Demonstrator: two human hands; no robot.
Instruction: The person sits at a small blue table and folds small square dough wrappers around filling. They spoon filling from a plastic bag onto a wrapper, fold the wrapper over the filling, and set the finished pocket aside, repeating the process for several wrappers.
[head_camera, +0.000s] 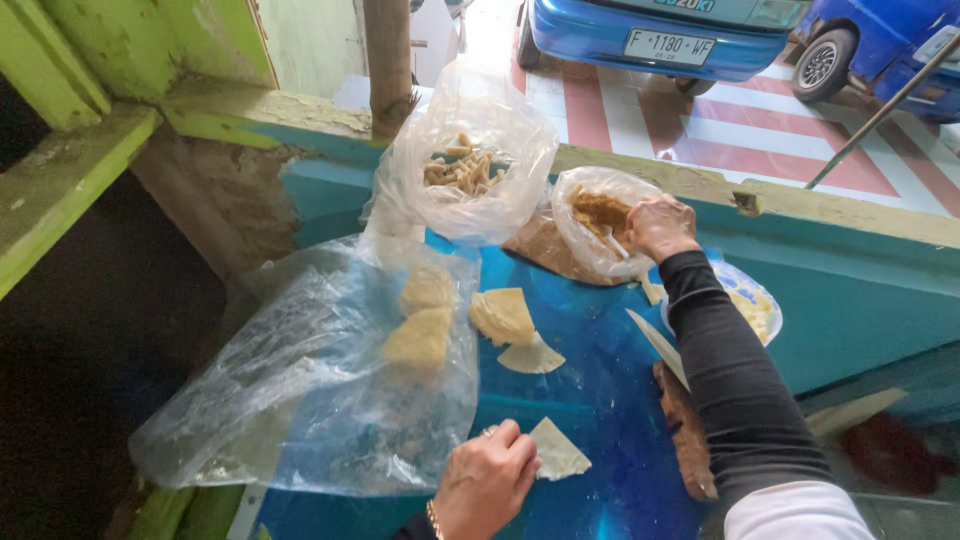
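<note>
**Hands at the wrappers and the filling bag**

On the blue table top (600, 400), three plastic bags crowd the far edge. A knife (660, 348) lies by the right forearm. The right hand (660, 226) reaches into the brown filling bag (600, 232), its grip hidden. The left hand (487, 478), curled, presses one triangular wrapper (558, 450) near the near edge; two more lie mid-table.

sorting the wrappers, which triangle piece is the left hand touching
The pale triangular wrapper nearest the bottom edge, right against the left hand. The other loose triangle lies farther up the blue sheet, untouched.
</note>
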